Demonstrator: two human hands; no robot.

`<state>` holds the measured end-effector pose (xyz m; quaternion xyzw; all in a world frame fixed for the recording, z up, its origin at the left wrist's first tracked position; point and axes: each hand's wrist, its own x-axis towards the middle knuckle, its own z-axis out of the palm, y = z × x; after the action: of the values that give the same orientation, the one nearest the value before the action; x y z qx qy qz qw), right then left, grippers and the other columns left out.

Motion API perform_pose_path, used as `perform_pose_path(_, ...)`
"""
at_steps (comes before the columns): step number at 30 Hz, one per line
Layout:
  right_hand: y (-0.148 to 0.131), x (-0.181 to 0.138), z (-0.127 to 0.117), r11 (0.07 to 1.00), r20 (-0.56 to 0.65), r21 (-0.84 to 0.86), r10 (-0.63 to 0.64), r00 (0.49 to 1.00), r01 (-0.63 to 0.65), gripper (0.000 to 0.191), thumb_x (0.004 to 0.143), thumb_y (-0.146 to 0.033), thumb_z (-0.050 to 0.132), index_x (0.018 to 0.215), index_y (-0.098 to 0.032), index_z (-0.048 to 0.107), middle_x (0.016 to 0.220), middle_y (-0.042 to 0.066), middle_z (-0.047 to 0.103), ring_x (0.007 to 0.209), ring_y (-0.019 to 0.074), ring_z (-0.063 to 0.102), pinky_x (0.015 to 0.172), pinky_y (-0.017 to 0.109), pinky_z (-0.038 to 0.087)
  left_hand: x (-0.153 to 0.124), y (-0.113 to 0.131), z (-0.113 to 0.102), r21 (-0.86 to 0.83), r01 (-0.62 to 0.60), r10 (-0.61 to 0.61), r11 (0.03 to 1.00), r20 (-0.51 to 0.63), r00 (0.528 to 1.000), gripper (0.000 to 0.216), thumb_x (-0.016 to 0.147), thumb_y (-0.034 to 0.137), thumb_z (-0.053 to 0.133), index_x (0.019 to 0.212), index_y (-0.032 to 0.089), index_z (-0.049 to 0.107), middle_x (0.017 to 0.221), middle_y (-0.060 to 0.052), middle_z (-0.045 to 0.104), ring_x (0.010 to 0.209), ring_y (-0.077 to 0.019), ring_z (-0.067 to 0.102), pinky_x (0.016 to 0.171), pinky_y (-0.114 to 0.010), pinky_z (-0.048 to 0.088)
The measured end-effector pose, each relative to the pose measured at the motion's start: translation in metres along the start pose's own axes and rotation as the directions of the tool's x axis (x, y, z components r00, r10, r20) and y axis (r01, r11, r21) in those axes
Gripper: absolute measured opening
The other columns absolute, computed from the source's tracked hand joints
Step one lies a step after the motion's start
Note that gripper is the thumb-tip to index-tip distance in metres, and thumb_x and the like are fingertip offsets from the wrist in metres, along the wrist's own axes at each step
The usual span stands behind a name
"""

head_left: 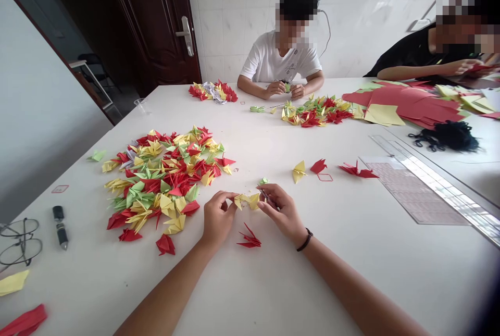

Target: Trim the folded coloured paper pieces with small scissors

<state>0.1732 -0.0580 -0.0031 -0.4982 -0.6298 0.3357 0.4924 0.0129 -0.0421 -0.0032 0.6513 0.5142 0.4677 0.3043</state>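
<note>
My left hand (219, 219) is closed, with thumb and forefinger pinching the edge of a yellow origami crane (246, 200). Opposite it, my right hand (283, 213) has its fingers curled round a small, thin metal tool (269, 198); its exact kind is too small to make out. The tool's end lies close to the crane's right side, and whether they touch I cannot tell. Just below, between my wrists, lies a red paper crane (250, 238). A small green folded paper (263, 181) is beyond my right fingertips.
A heap of folded cranes (164, 174) spreads to the left. Toward the right lie a yellow crane (299, 171), red cranes (357, 170) and a long clear ruler (437, 179). Glasses (21, 242) and a pen (60, 227) are far left. Two people sit across the table.
</note>
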Motion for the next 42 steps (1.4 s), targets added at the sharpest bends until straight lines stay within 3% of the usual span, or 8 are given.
perform_pose_path(3, -0.0006, -0.0027, -0.0001, 0.994, 0.013, -0.053, -0.092, 0.996, 0.092, 0.020, 0.079, -0.034, 0.050, 0.093, -0.018, 0.048, 0.062, -0.002, 0.046, 0.049, 0.0085, 0.034, 0.046, 0.022, 0.031, -0.0011, 0.0012, -0.0014, -0.012, -0.030, 0.029, 0.999, -0.088, 0.996, 0.013, 0.071, 0.020, 0.055, 0.080, 0.016, 0.063, 0.071, 0.000, 0.059, 0.048, -0.0064, 0.039, 0.050, -0.020, 0.039)
perform_pose_path(7, -0.0007, -0.0058, 0.0024, 0.976, 0.120, -0.089, -0.189, 0.974, 0.201, 0.015, 0.080, -0.030, 0.049, 0.088, -0.018, 0.051, 0.063, 0.000, 0.052, 0.047, 0.0080, 0.035, 0.045, 0.021, 0.032, -0.0028, 0.0018, -0.0014, -0.054, -0.083, 0.076, 0.995, -0.129, 0.989, 0.012, 0.071, 0.023, 0.057, 0.079, 0.016, 0.063, 0.071, -0.001, 0.058, 0.050, -0.0068, 0.042, 0.051, -0.020, 0.040)
perform_pose_path(13, -0.0003, -0.0080, 0.0033, 0.964, 0.088, -0.118, -0.227, 0.970, 0.237, 0.017, 0.079, -0.032, 0.048, 0.086, -0.018, 0.055, 0.065, 0.003, 0.057, 0.047, 0.0086, 0.038, 0.045, 0.022, 0.035, -0.0024, -0.0037, 0.0000, -0.063, -0.082, 0.072, 0.995, -0.146, 0.987, 0.012, 0.072, 0.024, 0.057, 0.080, 0.017, 0.062, 0.071, -0.001, 0.057, 0.052, -0.0073, 0.043, 0.052, -0.021, 0.040)
perform_pose_path(16, -0.0014, -0.0077, 0.0044, 0.959, 0.130, -0.127, -0.237, 0.963, 0.253, 0.018, 0.079, -0.032, 0.049, 0.087, -0.018, 0.056, 0.070, 0.005, 0.060, 0.049, 0.0091, 0.042, 0.048, 0.023, 0.037, -0.0023, -0.0045, 0.0002, -0.052, -0.090, 0.082, 0.995, -0.140, 0.987, 0.014, 0.072, 0.025, 0.057, 0.081, 0.016, 0.063, 0.071, -0.001, 0.057, 0.052, -0.0071, 0.043, 0.052, -0.021, 0.040)
perform_pose_path(19, -0.0026, -0.0068, 0.0057, 0.963, 0.174, -0.143, -0.202, 0.964, 0.228, 0.017, 0.080, -0.031, 0.048, 0.085, -0.017, 0.056, 0.070, 0.005, 0.059, 0.049, 0.0086, 0.040, 0.048, 0.022, 0.037, -0.0028, -0.0030, 0.0003, -0.036, -0.124, 0.119, 0.992, -0.116, 0.986, 0.014, 0.072, 0.025, 0.057, 0.082, 0.016, 0.063, 0.072, -0.002, 0.058, 0.052, -0.0072, 0.043, 0.053, -0.021, 0.041)
perform_pose_path(27, -0.0012, -0.0056, 0.0061, 0.987, 0.100, -0.069, -0.141, 0.985, 0.148, 0.020, 0.083, -0.033, 0.043, 0.087, -0.017, 0.055, 0.055, -0.001, 0.047, 0.047, 0.0081, 0.035, 0.045, 0.021, 0.032, -0.0043, -0.0014, 0.0005, -0.064, -0.148, 0.145, 0.987, -0.054, 0.988, 0.016, 0.074, 0.022, 0.055, 0.085, 0.018, 0.066, 0.071, -0.002, 0.059, 0.058, -0.0098, 0.049, 0.053, -0.022, 0.041)
perform_pose_path(32, -0.0040, -0.0052, 0.0072, 0.996, 0.104, 0.004, -0.091, 0.990, 0.091, 0.023, 0.083, -0.037, 0.043, 0.080, -0.016, 0.055, 0.052, -0.002, 0.043, 0.046, 0.0081, 0.034, 0.044, 0.021, 0.032, -0.0037, -0.0029, 0.0005, -0.065, -0.170, 0.165, 0.983, -0.081, 0.983, 0.015, 0.073, 0.020, 0.055, 0.083, 0.018, 0.066, 0.071, -0.003, 0.060, 0.060, -0.0106, 0.051, 0.054, -0.022, 0.042)
perform_pose_path(42, -0.0100, -0.0039, 0.0086, 0.993, 0.227, 0.097, 0.047, 0.973, -0.070, 0.028, 0.083, -0.042, 0.042, 0.075, -0.016, 0.051, 0.053, -0.004, 0.038, 0.047, 0.0077, 0.033, 0.044, 0.021, 0.028, -0.0024, -0.0019, -0.0005, 0.058, -0.283, 0.289, 0.957, -0.141, 0.947, 0.013, 0.073, 0.019, 0.056, 0.082, 0.016, 0.065, 0.065, -0.001, 0.056, 0.049, -0.0079, 0.044, 0.050, -0.022, 0.041)
